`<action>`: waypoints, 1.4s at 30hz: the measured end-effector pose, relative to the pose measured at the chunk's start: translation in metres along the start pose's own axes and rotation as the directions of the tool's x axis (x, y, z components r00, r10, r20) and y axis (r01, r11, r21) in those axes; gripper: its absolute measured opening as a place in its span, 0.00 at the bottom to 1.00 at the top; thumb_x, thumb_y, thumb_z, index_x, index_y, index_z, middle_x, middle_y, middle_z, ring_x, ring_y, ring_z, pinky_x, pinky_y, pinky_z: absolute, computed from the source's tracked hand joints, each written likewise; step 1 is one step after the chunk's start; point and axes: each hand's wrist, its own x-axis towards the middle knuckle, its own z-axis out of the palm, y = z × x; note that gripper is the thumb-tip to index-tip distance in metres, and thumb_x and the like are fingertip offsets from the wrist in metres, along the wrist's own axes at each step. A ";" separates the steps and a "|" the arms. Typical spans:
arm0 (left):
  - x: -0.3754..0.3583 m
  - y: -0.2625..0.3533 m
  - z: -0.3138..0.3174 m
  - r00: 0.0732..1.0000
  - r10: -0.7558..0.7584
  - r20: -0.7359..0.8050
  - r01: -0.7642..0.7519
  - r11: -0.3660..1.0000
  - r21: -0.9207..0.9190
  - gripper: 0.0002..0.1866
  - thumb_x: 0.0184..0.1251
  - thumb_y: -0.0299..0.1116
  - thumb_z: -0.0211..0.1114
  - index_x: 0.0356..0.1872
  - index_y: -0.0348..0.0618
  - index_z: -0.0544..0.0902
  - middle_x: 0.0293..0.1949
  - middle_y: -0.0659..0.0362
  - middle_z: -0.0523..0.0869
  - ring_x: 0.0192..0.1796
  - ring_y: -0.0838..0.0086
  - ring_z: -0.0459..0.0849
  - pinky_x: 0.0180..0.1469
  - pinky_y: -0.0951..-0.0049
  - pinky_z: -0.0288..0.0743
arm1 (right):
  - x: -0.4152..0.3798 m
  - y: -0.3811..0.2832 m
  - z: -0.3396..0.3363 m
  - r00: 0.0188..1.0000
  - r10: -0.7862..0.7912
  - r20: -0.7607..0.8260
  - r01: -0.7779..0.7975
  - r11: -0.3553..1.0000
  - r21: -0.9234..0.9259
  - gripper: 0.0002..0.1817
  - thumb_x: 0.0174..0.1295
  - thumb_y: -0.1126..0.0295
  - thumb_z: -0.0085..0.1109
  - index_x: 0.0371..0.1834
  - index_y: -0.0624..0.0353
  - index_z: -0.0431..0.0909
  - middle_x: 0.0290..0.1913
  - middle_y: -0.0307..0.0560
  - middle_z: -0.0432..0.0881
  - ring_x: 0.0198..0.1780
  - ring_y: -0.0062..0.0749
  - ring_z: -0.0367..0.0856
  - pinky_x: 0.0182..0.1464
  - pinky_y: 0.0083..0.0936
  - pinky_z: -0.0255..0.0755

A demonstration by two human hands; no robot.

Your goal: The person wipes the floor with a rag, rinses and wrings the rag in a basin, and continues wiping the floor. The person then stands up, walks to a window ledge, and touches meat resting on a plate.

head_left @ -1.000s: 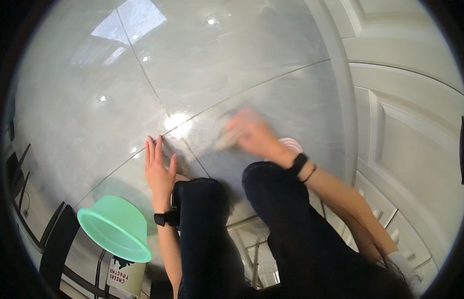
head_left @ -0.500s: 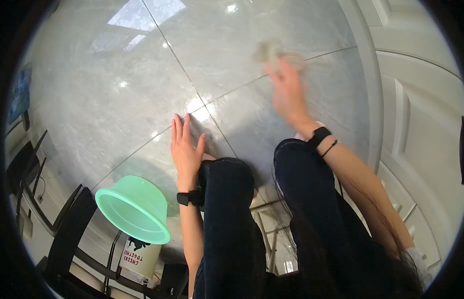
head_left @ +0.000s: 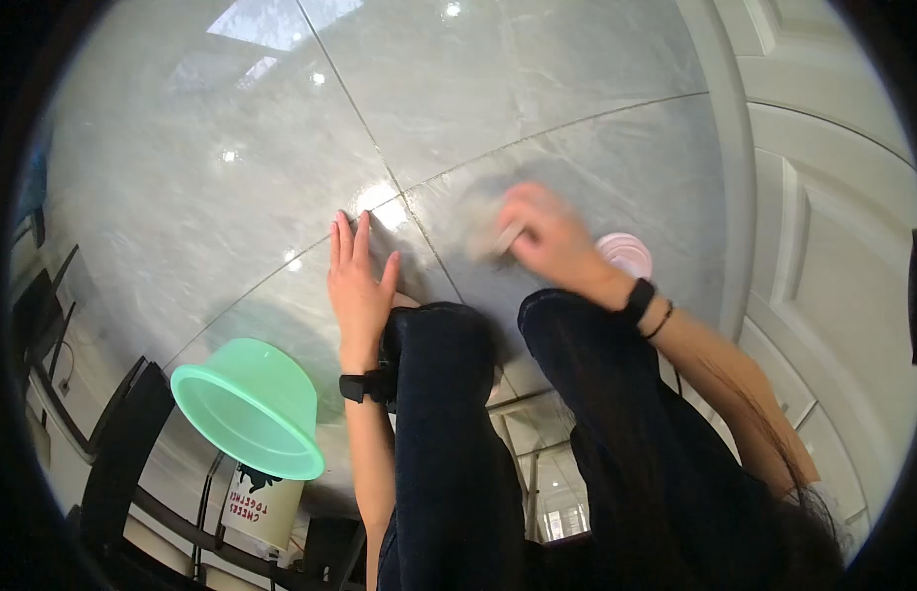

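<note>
At far left, dark curved frame [head_left: 129, 453], slender and hard-edged. Next, green basin [head_left: 266, 364], smooth and probably plastic, with flared round rim and mouth toward the viewer; just beside it, pale container [head_left: 262, 502], printed with red lettering. Toward centre, left hand [head_left: 358, 295] on glossy grey floor tiles [head_left: 183, 246], fingers extended and close together, thumb apart, nothing in grasp. Behind and beside it, dark trousers [head_left: 444, 384], matt and softly creased. Further right, pale cloth [head_left: 486, 229], soft and bunched, edges lost in motion blur, low over the tiles near a straight dark joint; exact contact impossible to tell. Pinched between thumb and curled fingers of right hand [head_left: 549, 241]. Step in hand, as judged from blur: sweeping rub across tile. Demand of any next stroke: secure pinch, even pressure. Just beside the wrist, pink rounded object [head_left: 626, 256], identity uncertain. At far right, white panelling [head_left: 808, 246], with raised rectangular mouldings.
</note>
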 end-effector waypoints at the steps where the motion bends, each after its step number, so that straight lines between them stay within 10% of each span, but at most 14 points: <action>1: -0.001 0.000 0.000 1.000 -0.007 0.005 0.007 1.000 0.001 0.35 0.62 0.38 0.68 0.72 0.50 0.68 0.76 0.46 0.60 0.76 0.53 0.61 0.65 0.54 0.68 | 0.004 0.010 -0.020 0.993 -0.035 -0.113 0.030 0.999 -0.040 0.08 0.53 0.78 0.57 0.37 0.59 0.78 0.44 0.49 0.79 0.49 0.48 0.78 0.51 0.37 0.73; 6: -0.001 0.000 -0.003 1.000 -0.011 0.006 0.011 1.000 -0.018 0.34 0.62 0.37 0.68 0.71 0.49 0.69 0.75 0.46 0.61 0.76 0.53 0.61 0.68 0.56 0.65 | -0.001 0.079 -0.133 0.869 0.066 -0.490 -0.210 0.947 -0.244 0.17 0.56 0.80 0.54 0.50 0.61 0.77 0.52 0.53 0.77 0.55 0.48 0.77 0.57 0.38 0.71; 12: 0.001 0.004 -0.005 0.999 -0.013 0.032 0.014 0.999 -0.029 0.34 0.63 0.36 0.68 0.71 0.46 0.69 0.75 0.45 0.61 0.76 0.51 0.61 0.71 0.58 0.63 | -0.028 0.159 -0.181 0.971 -0.046 -0.235 -0.147 0.657 -0.739 0.33 0.57 0.83 0.51 0.70 0.60 0.66 0.74 0.60 0.59 0.71 0.59 0.61 0.70 0.41 0.61; 24: 0.001 0.005 -0.005 0.999 -0.008 0.047 0.009 1.000 -0.029 0.34 0.63 0.35 0.67 0.72 0.47 0.69 0.76 0.45 0.60 0.77 0.50 0.59 0.72 0.58 0.62 | -0.101 0.163 -0.128 0.758 0.250 -0.603 -0.603 0.621 -0.501 0.37 0.56 0.80 0.54 0.74 0.60 0.60 0.73 0.69 0.58 0.72 0.65 0.58 0.73 0.47 0.55; 33: 0.001 0.003 -0.004 0.998 -0.020 0.060 0.020 1.000 -0.006 0.35 0.64 0.37 0.67 0.73 0.49 0.67 0.77 0.47 0.58 0.78 0.54 0.57 0.73 0.59 0.59 | -0.029 0.051 -0.017 0.993 0.052 -0.106 -0.114 0.655 -0.747 0.26 0.53 0.77 0.58 0.59 0.56 0.75 0.61 0.57 0.70 0.64 0.60 0.67 0.53 0.39 0.77; 38: 0.001 0.003 -0.005 0.999 -0.004 0.046 0.004 1.000 0.000 0.35 0.61 0.34 0.68 0.72 0.47 0.68 0.76 0.46 0.60 0.77 0.51 0.59 0.73 0.58 0.61 | -0.014 0.002 0.020 0.974 0.012 0.226 0.112 0.841 -0.529 0.18 0.51 0.79 0.57 0.48 0.55 0.76 0.54 0.49 0.73 0.54 0.48 0.76 0.48 0.34 0.78; 42: 0.002 0.005 -0.006 0.999 0.000 0.035 0.000 1.000 -0.001 0.35 0.61 0.33 0.68 0.72 0.46 0.69 0.76 0.46 0.60 0.76 0.50 0.60 0.72 0.58 0.61 | -0.006 0.006 0.016 0.999 -0.026 -0.036 0.018 0.981 -0.196 0.20 0.49 0.79 0.58 0.48 0.56 0.76 0.53 0.51 0.76 0.52 0.45 0.77 0.45 0.33 0.78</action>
